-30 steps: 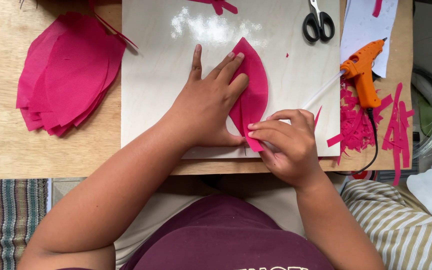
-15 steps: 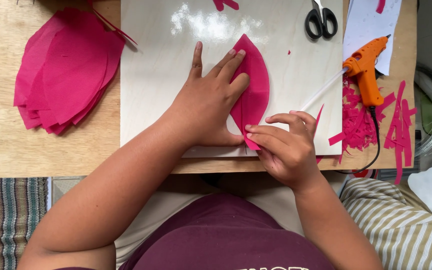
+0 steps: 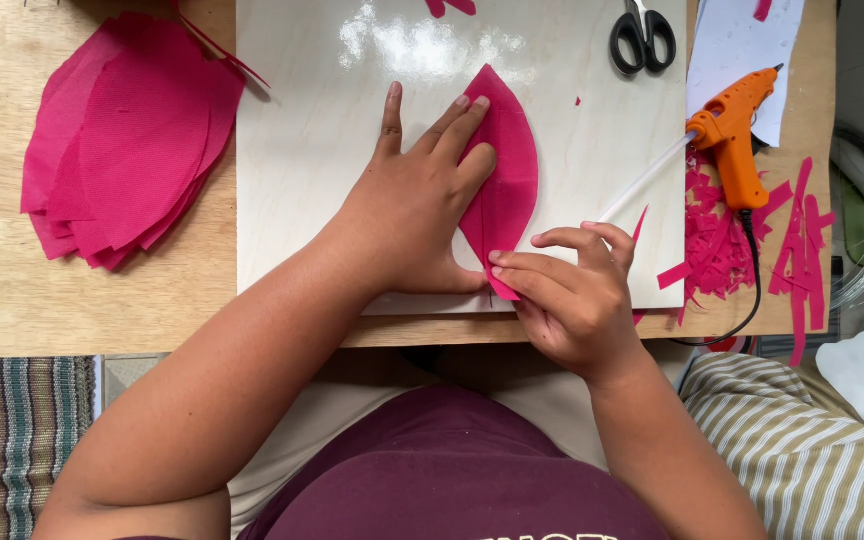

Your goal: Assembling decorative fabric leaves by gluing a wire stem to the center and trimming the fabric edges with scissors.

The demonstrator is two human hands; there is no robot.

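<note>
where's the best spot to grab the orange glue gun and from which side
Probably by its handle: the orange glue gun lies flat on the wooden table, nozzle pointing left at the glossy board, handle and cord trailing toward the near edge. Come from the right with the right hand; pink scraps lie left of the handle.

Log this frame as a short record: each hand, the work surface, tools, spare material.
left hand: flat on the pink petal, pressing it to the board
right hand: pinches the petal's lower tip with its fingertips
board: glossy pale sheet on a wooden table
glue gun: orange, lying right of the petal, nozzle toward it
scissors: black handles, top edge of the board
petal stack: pink, left of the board
scraps: pink strips by the glue gun
</note>
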